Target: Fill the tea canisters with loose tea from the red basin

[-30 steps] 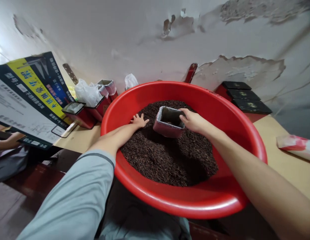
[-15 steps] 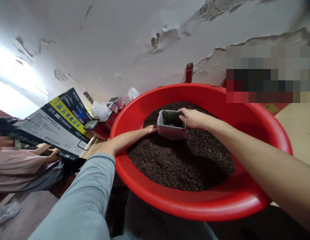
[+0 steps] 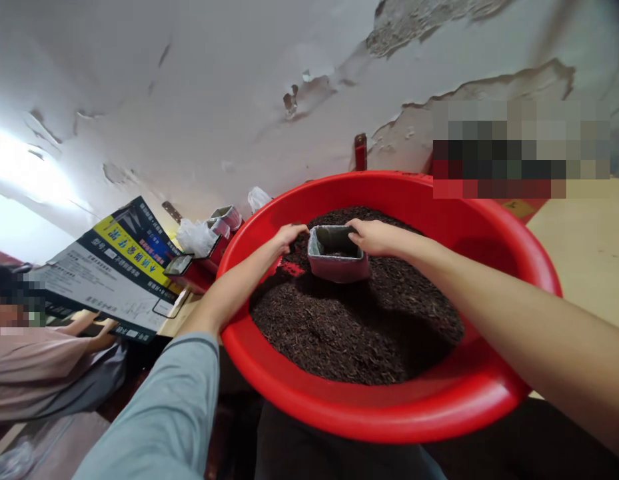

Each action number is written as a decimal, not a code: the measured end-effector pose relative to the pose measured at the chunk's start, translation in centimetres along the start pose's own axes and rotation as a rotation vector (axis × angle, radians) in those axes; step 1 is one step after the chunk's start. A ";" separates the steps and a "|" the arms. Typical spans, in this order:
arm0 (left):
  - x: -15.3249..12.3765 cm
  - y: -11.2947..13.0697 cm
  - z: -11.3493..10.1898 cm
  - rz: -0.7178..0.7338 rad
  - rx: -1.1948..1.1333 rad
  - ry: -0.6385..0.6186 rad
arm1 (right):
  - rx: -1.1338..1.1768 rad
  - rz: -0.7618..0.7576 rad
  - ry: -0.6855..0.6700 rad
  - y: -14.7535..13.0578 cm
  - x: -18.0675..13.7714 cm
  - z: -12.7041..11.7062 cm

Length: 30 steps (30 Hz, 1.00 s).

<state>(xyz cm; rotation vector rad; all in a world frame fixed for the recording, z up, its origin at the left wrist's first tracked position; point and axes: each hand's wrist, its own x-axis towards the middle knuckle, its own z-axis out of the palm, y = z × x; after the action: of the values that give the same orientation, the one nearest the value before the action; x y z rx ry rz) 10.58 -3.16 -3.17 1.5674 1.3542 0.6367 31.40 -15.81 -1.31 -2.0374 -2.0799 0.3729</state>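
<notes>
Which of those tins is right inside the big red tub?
The tin whose rim the right hand holds; the other tins stand outside the tub.

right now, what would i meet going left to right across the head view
Printed cardboard, larger white bag, smaller white bag, left hand, held tin, right hand.
</notes>
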 end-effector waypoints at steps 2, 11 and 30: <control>-0.6 2.8 -1.0 0.088 -0.141 0.025 | 0.006 0.004 -0.013 0.0 -0.1 -0.2; -3.8 6.6 6.0 0.568 -0.367 0.026 | 0.000 -0.016 -0.062 0.1 -0.7 -0.9; -4.9 6.7 6.7 0.748 -0.212 -0.133 | -0.034 -0.058 -0.043 0.8 0.1 -0.3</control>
<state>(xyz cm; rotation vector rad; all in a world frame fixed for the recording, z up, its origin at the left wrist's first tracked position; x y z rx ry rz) 18.06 -9.59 0.82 1.8876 0.5459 1.0582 32.28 -15.66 -1.30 -1.9999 -2.1797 0.3778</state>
